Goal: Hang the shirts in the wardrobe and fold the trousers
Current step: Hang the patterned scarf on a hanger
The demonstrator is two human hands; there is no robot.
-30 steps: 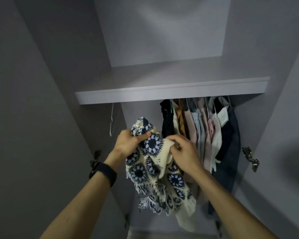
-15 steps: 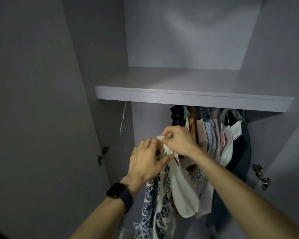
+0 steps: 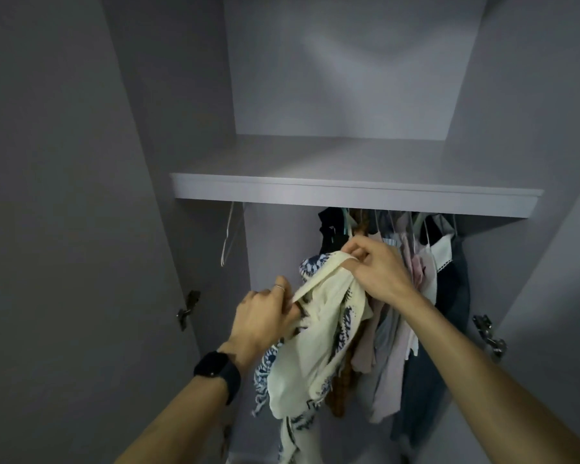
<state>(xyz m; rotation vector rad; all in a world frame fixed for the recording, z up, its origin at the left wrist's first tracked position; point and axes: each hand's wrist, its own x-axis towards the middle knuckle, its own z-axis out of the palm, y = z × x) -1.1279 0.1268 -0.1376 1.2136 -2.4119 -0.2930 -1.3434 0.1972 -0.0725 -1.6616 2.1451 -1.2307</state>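
Shirt [image 3: 317, 343] strap pinched by 2 hands: L hand [image 3: 263, 316], R hand [image 3: 379, 272] (higher).

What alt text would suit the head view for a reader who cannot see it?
Two hands hold a cream, blue-patterned shirt inside an open wardrobe: left hand grips its edge, right hand pinches a strap. Hung clothes fill the right under a shelf.

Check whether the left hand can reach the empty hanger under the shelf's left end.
Probably yes. The empty hanger hangs alone up-left of the left hand, with nothing between. But that hand grips the patterned shirt, so it must let go first, leaving it to the right hand.
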